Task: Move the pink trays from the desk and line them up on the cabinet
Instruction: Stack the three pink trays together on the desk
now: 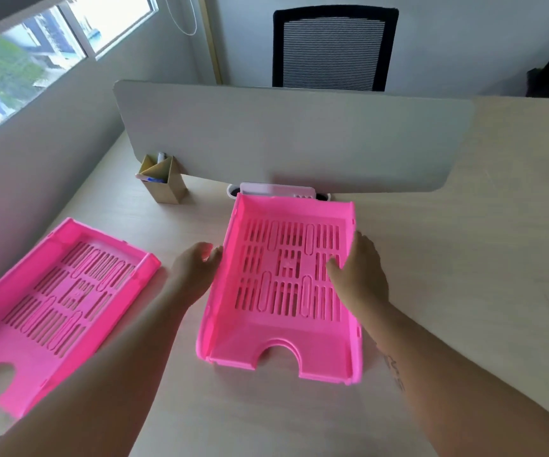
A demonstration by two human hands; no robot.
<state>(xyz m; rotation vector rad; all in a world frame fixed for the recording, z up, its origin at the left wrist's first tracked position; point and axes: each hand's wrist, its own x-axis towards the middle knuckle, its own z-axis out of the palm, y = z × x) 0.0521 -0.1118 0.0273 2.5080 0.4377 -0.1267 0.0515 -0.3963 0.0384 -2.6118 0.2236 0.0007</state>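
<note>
A pink slotted tray [283,328] lies in the middle of the pale wooden desk [448,258], its notched front edge toward me. My left hand [195,275] is against its left wall, fingers curled onto the rim. My right hand [360,275] grips the right wall, thumb inside over the slots. A second pink tray [68,291] lies at the left, turned at an angle, part of it hanging over the desk's front left edge. No hand touches that one. The cabinet is not in view.
A grey divider panel [299,136] stands across the desk behind the tray. A cardboard pen holder [166,184] sits at its left end, and a white desk fitting [276,188] lies just behind the tray. A black mesh chair [332,47] is beyond; a window [19,61] is at left.
</note>
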